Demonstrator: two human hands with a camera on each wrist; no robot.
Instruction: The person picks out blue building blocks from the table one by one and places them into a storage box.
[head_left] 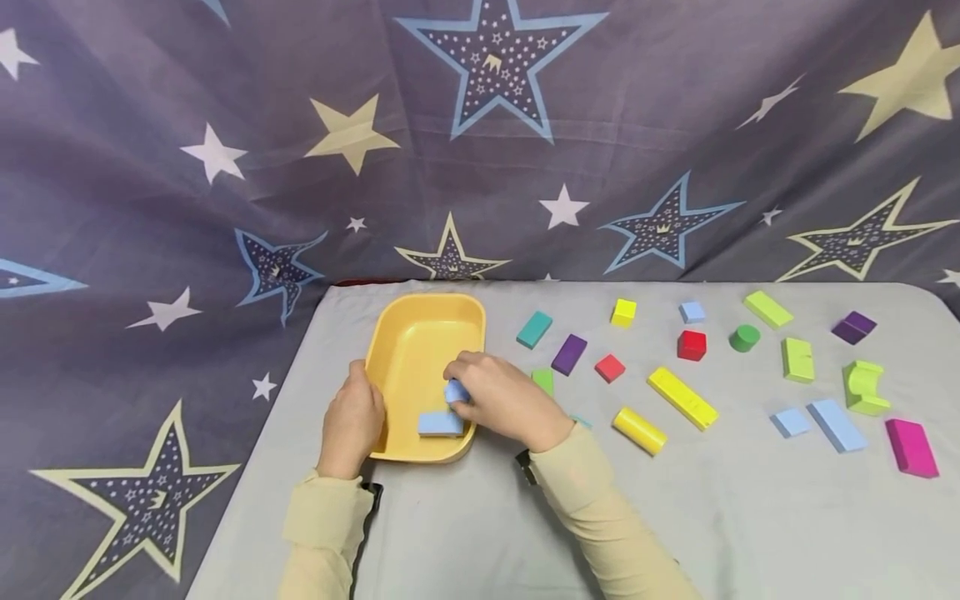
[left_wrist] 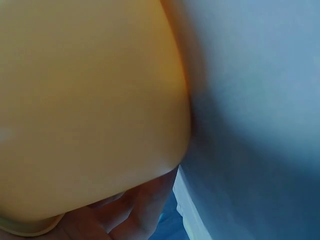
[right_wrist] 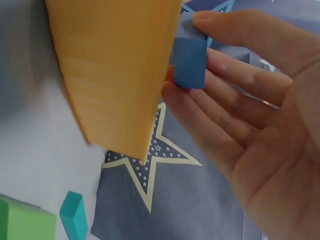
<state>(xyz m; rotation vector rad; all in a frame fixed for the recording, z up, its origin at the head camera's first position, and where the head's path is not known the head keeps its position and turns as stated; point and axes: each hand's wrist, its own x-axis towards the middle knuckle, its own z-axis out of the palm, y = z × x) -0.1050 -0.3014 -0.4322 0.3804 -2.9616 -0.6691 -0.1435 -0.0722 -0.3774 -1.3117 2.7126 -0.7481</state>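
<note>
A yellow tray (head_left: 420,333) stands at the left of the table, with a light blue rectangular block (head_left: 441,423) lying in its near end. On the tray's left side, my left hand (head_left: 352,421) grips the rim and wall; its fingers (left_wrist: 142,210) show against the outer wall in the left wrist view. My right hand (head_left: 506,396) is over the right rim. It pinches a small blue block (right_wrist: 190,60) between thumb and fingers, close above the rectangular block.
Right of the tray lie scattered blocks, among them a teal block (head_left: 534,330), a purple block (head_left: 569,354), a yellow cylinder (head_left: 639,431), a long yellow block (head_left: 682,398) and a magenta block (head_left: 912,447). A star-patterned curtain (head_left: 480,183) hangs behind the table.
</note>
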